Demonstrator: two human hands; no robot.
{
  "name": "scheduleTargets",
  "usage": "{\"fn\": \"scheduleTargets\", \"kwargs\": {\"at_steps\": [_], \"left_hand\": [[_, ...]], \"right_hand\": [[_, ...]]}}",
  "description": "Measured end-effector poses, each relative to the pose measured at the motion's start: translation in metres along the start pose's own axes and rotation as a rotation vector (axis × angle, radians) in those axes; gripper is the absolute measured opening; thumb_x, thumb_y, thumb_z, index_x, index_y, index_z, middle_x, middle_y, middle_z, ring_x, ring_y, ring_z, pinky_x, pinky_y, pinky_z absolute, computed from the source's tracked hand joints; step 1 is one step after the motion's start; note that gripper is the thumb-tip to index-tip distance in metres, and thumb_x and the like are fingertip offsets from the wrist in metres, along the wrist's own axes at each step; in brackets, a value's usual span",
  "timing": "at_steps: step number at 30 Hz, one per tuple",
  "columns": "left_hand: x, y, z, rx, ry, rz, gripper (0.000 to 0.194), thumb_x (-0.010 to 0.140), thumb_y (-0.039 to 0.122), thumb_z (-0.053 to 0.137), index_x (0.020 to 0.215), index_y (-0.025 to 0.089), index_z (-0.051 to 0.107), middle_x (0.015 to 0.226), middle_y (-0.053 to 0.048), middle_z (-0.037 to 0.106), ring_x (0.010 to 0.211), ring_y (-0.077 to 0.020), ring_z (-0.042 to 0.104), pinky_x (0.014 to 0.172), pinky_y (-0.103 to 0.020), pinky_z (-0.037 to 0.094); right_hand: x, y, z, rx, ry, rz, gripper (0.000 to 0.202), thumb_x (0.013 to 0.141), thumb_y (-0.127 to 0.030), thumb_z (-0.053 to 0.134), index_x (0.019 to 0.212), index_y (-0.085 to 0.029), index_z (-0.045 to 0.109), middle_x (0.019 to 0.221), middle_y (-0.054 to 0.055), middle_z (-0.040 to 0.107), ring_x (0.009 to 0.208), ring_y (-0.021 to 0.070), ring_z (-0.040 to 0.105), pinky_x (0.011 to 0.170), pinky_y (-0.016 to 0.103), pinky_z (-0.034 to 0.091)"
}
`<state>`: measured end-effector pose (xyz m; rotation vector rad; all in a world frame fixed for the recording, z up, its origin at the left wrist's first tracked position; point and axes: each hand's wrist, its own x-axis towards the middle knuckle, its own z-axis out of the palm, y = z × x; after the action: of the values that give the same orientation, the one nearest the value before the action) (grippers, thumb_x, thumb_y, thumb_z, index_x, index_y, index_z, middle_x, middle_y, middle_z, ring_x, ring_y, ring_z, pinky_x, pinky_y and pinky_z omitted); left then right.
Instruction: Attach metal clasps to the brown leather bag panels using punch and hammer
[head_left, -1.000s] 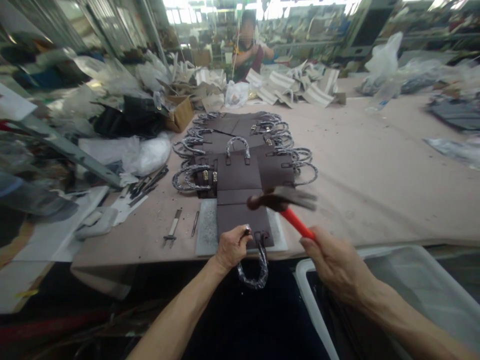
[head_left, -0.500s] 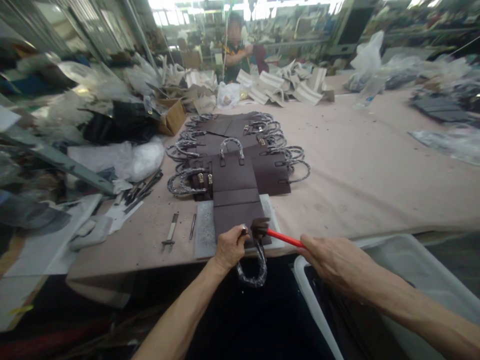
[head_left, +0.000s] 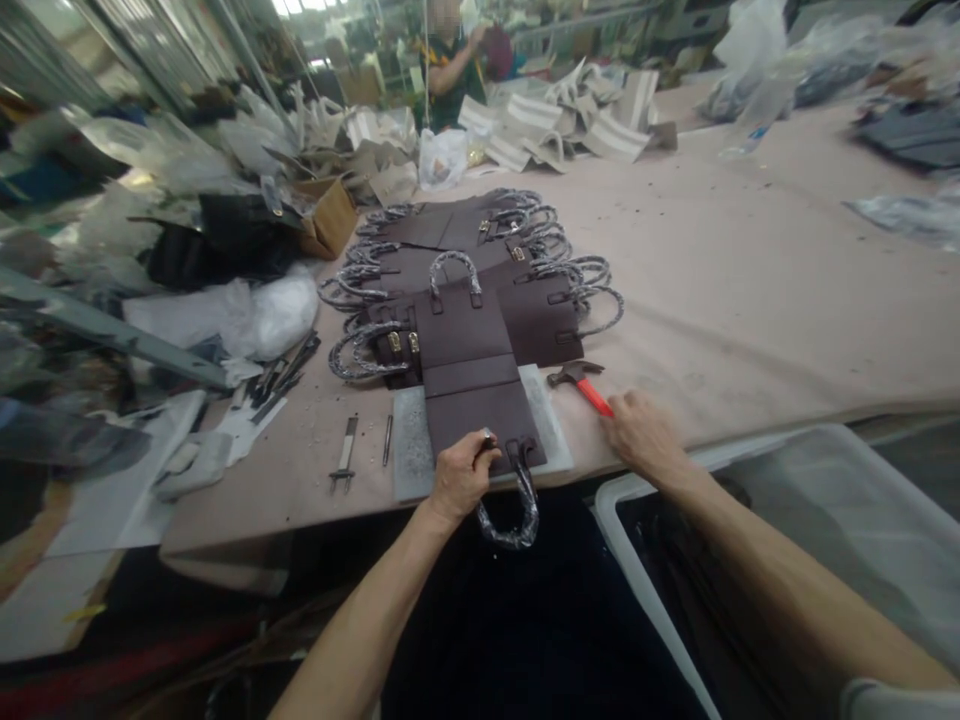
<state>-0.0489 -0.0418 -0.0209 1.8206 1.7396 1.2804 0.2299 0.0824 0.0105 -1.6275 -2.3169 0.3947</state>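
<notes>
pinching a small tool (head_left: 487, 438) in the fingers of the left hand (head_left: 460, 478), at the near end of the bag (head_left: 476, 405) on the slab (head_left: 411, 440); gripping a hammer (head_left: 594, 396) with the right hand (head_left: 643, 434) beside it.

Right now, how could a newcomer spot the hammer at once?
On the table, find the pale slab under the brown panel. Just right of that slab, at the right hand, lies the hammer. Its bright red handle sets it apart from the grey tools left of the slab.
</notes>
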Motion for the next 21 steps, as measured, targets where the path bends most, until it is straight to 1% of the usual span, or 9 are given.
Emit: {"fn": "scheduleTargets", "kwargs": {"at_steps": [3,5,8,11,13,14,17,19,21], "left_hand": [[-0.001,0.002,-0.001,-0.017,-0.022,-0.021,0.01,0.091,0.02,0.062,0.098,0.02,0.069,0.093,-0.005,0.076,0.087,-0.0194,0.074,0.084,-0.031,0.059],[-0.001,0.004,-0.001,-0.031,-0.039,-0.048,0.01,0.091,0.022,0.061,0.097,0.021,0.069,0.094,-0.005,0.076,0.089,-0.0199,0.073,0.086,-0.031,0.058],[0.004,0.007,0.0,-0.137,-0.027,-0.164,0.009,0.088,0.025,0.063,0.092,0.021,0.07,0.089,-0.004,0.076,0.086,-0.0196,0.073,0.087,-0.032,0.058],[0.016,0.002,-0.011,-0.473,0.232,-0.412,0.02,0.088,0.039,0.064,0.093,0.02,0.066,0.086,-0.004,0.074,0.081,-0.0206,0.074,0.079,-0.035,0.062],[0.025,-0.008,-0.032,-0.621,0.444,-0.529,0.033,0.083,0.047,0.068,0.096,0.018,0.062,0.087,-0.006,0.074,0.08,-0.0223,0.075,0.072,-0.035,0.063],[0.028,-0.015,-0.047,-0.608,0.507,-0.56,0.037,0.08,0.049,0.07,0.097,0.017,0.062,0.086,-0.006,0.073,0.079,-0.0226,0.075,0.069,-0.034,0.063],[0.029,-0.04,-0.1,-0.246,0.467,-0.631,0.036,0.079,0.045,0.068,0.099,0.015,0.066,0.082,-0.006,0.073,0.074,-0.022,0.073,0.067,-0.033,0.061],[0.025,-0.058,-0.132,0.134,0.314,-0.679,0.03,0.082,0.039,0.063,0.098,0.015,0.07,0.083,-0.008,0.075,0.078,-0.0247,0.073,0.07,-0.034,0.06],[0.021,-0.071,-0.152,0.494,0.116,-0.7,0.025,0.084,0.035,0.061,0.094,0.016,0.073,0.087,-0.012,0.076,0.087,-0.0296,0.074,0.076,-0.037,0.058]], "right_hand": [[0.003,-0.032,0.017,0.07,0.048,-0.183,0.037,0.096,-0.034,0.052,0.127,-0.014,0.058,0.133,0.021,0.058,0.123,0.0333,0.055,0.104,0.054,0.045],[-0.001,-0.058,0.034,0.146,0.0,-0.387,0.044,0.097,-0.035,0.053,0.136,-0.016,0.054,0.143,0.017,0.055,0.132,0.0298,0.051,0.112,0.05,0.043],[-0.009,-0.083,0.058,0.18,-0.065,-0.598,0.049,0.095,-0.033,0.057,0.14,-0.014,0.053,0.147,0.016,0.054,0.142,0.0332,0.044,0.119,0.056,0.036],[-0.013,-0.089,0.066,0.148,-0.092,-0.589,0.056,0.092,-0.032,0.06,0.144,-0.013,0.052,0.151,0.017,0.051,0.147,0.036,0.037,0.122,0.059,0.028],[-0.013,-0.087,0.065,0.145,-0.116,-0.579,0.058,0.091,-0.031,0.061,0.145,-0.012,0.052,0.151,0.017,0.051,0.147,0.0357,0.037,0.123,0.058,0.028],[-0.012,-0.086,0.063,0.143,-0.122,-0.575,0.058,0.091,-0.031,0.061,0.145,-0.012,0.052,0.151,0.016,0.051,0.147,0.0357,0.037,0.123,0.058,0.028],[-0.011,-0.085,0.061,0.141,-0.12,-0.564,0.058,0.091,-0.033,0.062,0.145,-0.013,0.053,0.151,0.016,0.051,0.146,0.0357,0.037,0.123,0.058,0.027],[-0.011,-0.086,0.062,0.141,-0.111,-0.56,0.058,0.091,-0.033,0.062,0.145,-0.014,0.053,0.151,0.015,0.051,0.146,0.0353,0.037,0.123,0.057,0.027],[-0.011,-0.086,0.063,0.14,-0.103,-0.566,0.057,0.091,-0.033,0.061,0.145,-0.015,0.052,0.151,0.015,0.051,0.147,0.035,0.037,0.123,0.057,0.026]]}}
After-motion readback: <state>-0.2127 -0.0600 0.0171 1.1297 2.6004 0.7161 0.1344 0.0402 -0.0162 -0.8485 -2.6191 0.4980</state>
